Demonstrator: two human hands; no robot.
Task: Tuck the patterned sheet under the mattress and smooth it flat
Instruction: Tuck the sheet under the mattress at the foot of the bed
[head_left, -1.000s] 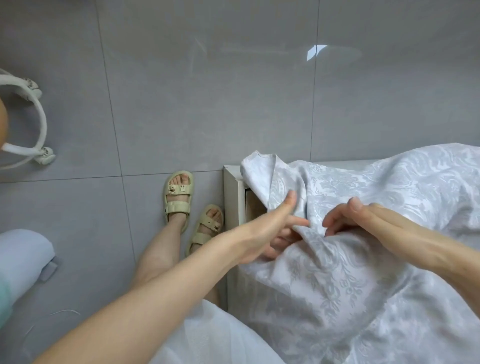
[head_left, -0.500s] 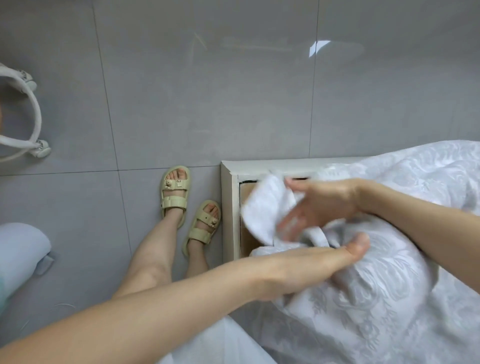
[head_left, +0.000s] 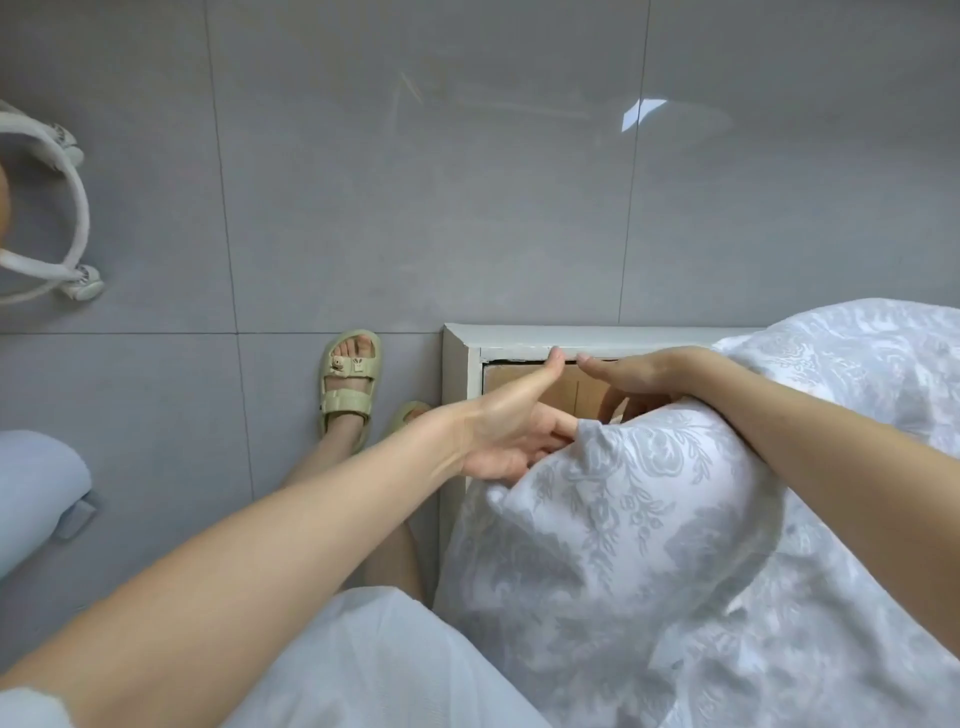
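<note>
The white patterned sheet (head_left: 649, 519) covers the raised mattress corner, which bulges over the white bed frame (head_left: 460, 358). My left hand (head_left: 506, 431) is at the corner's left side, thumb stretched toward the frame rail, fingers curled under the sheet's edge. My right hand (head_left: 631, 374) reaches in from the right, thumb out, its fingers hidden beneath the sheet-wrapped corner. Between the hands the brown bed base (head_left: 566, 389) shows inside the frame.
Grey tiled floor (head_left: 415, 182) lies beyond the bed. My feet in pale green sandals (head_left: 350, 379) stand left of the frame. A white wheeled stand (head_left: 72, 218) sits at far left, and a pale blue object (head_left: 31, 499) lower left.
The loose sheet corner held up by my right hand has gone down under the mattress corner. Both hands have moved toward the frame, and the brown base is now exposed.
</note>
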